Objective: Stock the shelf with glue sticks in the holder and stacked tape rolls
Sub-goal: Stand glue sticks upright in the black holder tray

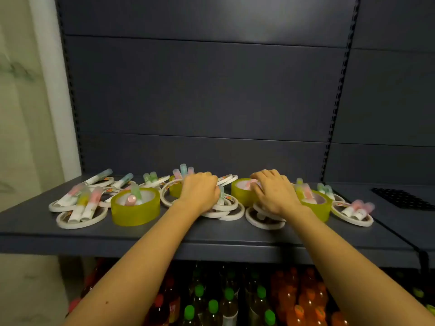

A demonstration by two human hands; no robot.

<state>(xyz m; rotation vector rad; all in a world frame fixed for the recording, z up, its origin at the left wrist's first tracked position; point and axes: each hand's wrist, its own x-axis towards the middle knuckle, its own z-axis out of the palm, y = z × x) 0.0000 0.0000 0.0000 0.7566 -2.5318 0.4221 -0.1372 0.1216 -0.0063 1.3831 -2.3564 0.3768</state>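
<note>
On the shelf (30,222), left of the left grip (200,191), glue sticks (80,201) lie loose across thin white tape rolls (81,220). A wide yellow roll (135,209) props two upright in its core, likely as a makeshift holder. The left grip curls down over more white rolls; what it pinches I cannot tell. The right grip (273,191) lies spread over a second yellow roll (240,194), fingertips on a pink stick (249,184) inside.
</note>
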